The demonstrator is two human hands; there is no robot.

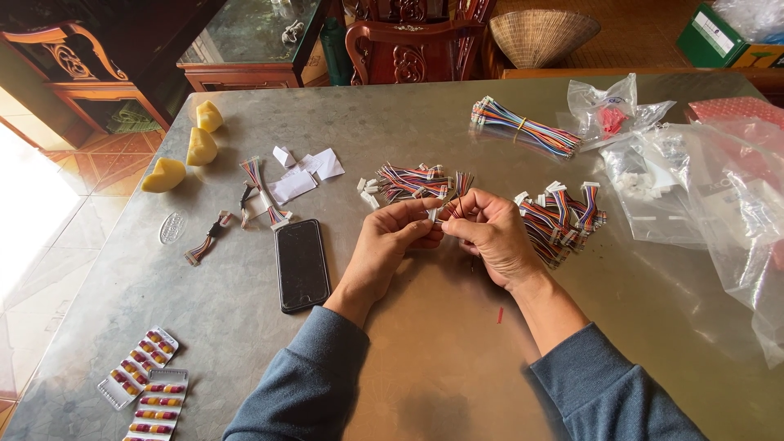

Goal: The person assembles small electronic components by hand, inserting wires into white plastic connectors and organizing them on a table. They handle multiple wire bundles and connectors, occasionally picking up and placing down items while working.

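Both hands meet above the middle of the metal table [425, 343]. My left hand [388, 245] pinches a small white connector between thumb and fingers. My right hand [494, 237] pinches the short multicoloured wire bundle [459, 186] that sticks up from that connector. Just behind the hands lies a loose heap of the same coloured wire harnesses [408, 180]. A second heap of wire harnesses [563, 216] rests right of my right hand.
A black phone [301, 264] lies left of my left hand. Blister packs of capsules [143, 380] sit near the front left. Three yellow sponge pieces [192, 147], paper scraps [302, 175], a tied long wire bundle [523, 126] and clear plastic bags [702, 188] lie around.
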